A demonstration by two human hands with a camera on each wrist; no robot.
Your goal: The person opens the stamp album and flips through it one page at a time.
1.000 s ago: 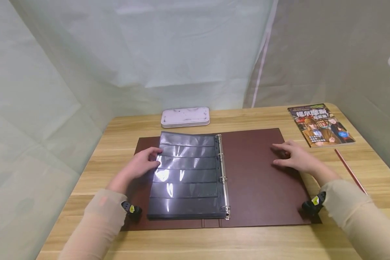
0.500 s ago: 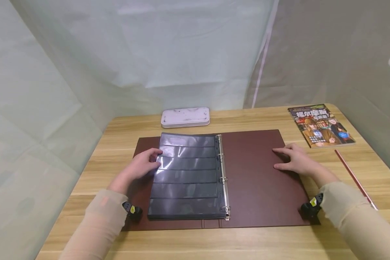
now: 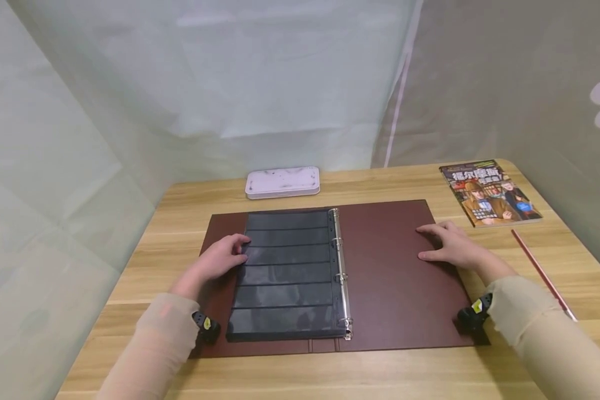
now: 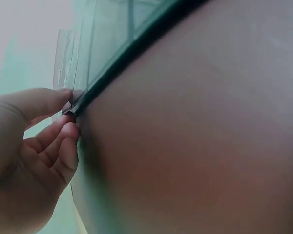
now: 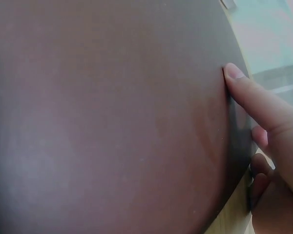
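A brown ring binder (image 3: 385, 300) lies spread flat, its metal rings (image 3: 342, 276) along the middle. On its left half sits a stack of black pocket pages (image 3: 285, 291) with clear strips. My left hand (image 3: 222, 256) is at the stack's left edge; in the left wrist view its thumb (image 4: 49, 100) and fingertips pinch the edge of the pages. Over the right cover, my right hand (image 3: 452, 247) rests with fingers loosely bent and nothing held. Its thumb (image 5: 249, 90) touches the brown cover in the right wrist view.
Behind the binder stands a white tin case (image 3: 282, 182). A comic-style book (image 3: 492, 194) lies at the back right of the wooden table (image 3: 340, 378), with a thin red stick (image 3: 540, 269) in front of it. Pale cloth (image 3: 280, 83) hangs behind the table.
The pages' raised far left corner has come down a little, and the bright glare on the clear strips has faded. Both hands stay nearly where they were.
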